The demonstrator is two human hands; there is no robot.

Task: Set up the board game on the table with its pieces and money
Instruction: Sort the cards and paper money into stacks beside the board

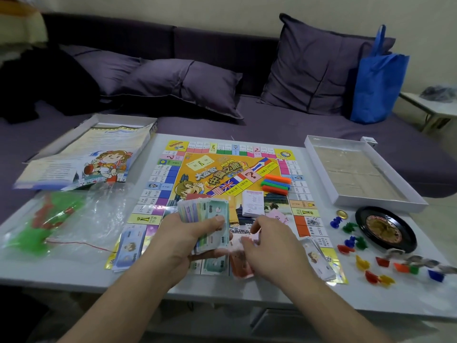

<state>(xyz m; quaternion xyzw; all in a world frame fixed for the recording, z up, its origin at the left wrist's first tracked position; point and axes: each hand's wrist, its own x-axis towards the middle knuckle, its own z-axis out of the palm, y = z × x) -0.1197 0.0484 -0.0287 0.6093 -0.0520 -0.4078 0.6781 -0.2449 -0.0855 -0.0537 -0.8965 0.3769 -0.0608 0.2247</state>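
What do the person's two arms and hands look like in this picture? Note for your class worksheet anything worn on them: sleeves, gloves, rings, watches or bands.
Both forearms are bare as far as the picture shows, with no sleeve in view. The left hand and the right hand wear no gloves. No watch or band shows on either wrist, and no ring is visible on the fingers that can be seen.

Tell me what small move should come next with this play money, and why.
Probably peel the next note off the fanned stack of play money that the left hand grips, and lay it with its colour. The right hand is setting a pinkish note on the board, where sorted piles already lie.
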